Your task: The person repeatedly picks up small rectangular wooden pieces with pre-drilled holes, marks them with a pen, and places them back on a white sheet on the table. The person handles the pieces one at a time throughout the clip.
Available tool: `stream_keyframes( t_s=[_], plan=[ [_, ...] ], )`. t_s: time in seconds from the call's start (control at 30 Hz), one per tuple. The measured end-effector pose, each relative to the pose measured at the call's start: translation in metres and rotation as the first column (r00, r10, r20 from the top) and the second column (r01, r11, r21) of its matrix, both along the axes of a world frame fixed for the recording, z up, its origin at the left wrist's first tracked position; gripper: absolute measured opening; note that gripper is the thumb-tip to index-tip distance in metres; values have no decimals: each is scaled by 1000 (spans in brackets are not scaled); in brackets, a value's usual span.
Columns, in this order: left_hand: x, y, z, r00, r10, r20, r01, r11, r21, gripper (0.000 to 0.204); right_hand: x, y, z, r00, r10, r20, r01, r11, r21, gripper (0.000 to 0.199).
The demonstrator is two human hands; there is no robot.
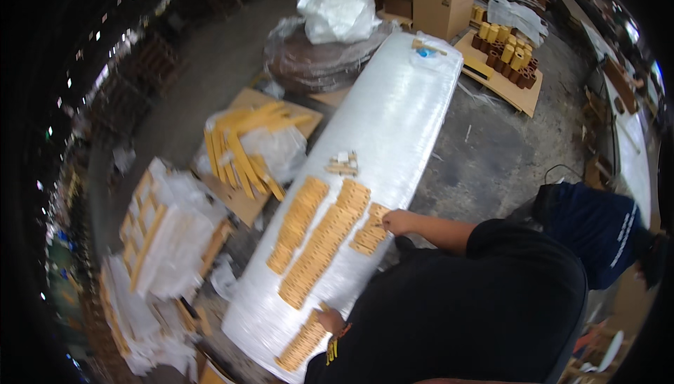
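pale matt wooden blocks (319, 243) lie on glossy, crinkled clear plastic wrap (393, 117) beside rough grey concrete floor (484, 152).

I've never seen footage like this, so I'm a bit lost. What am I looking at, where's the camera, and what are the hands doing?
There is no machine here. A person wears a wide-angle camera on the head that looks down, which is why straight edges bend. In front is a long table wrapped in white sheeting, with rows of small tan wooden pieces on it. The left hand touches the nearest row, and the right hand touches a short row. Neither hand clearly grips anything.
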State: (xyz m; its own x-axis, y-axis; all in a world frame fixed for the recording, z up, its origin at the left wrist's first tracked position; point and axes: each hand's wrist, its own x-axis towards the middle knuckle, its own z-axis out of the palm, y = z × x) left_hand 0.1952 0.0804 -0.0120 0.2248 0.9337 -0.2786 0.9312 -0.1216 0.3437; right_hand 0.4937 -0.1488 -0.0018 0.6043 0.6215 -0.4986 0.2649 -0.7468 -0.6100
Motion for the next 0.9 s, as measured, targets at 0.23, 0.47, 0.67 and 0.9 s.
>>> stream_keyframes(
  t_s=[0.23, 0.47, 0.67, 0.9],
  plan=[
    [44, 18, 0, 952, -229, 202, 256, 959, -119, 48, 1, -9, 16, 973, -128, -193, 147, 985, 87, 31],
    [139, 4, 63, 522, 59, 851, 640, 632, -437, 30, -16, 9, 78, 912, 46, -408, 142, 898, 417, 26],
    [178, -8, 109, 449, -107, 887, 810, 468, -354, 25, -26, 25, 125, 961, 62, -270, 80, 871, 484, 26],
    [171, -17, 115, 507, -406, 760, 823, 489, -288, 31, -29, 22, 116, 936, 27, -352, 128, 904, 408, 26]
  ],
)
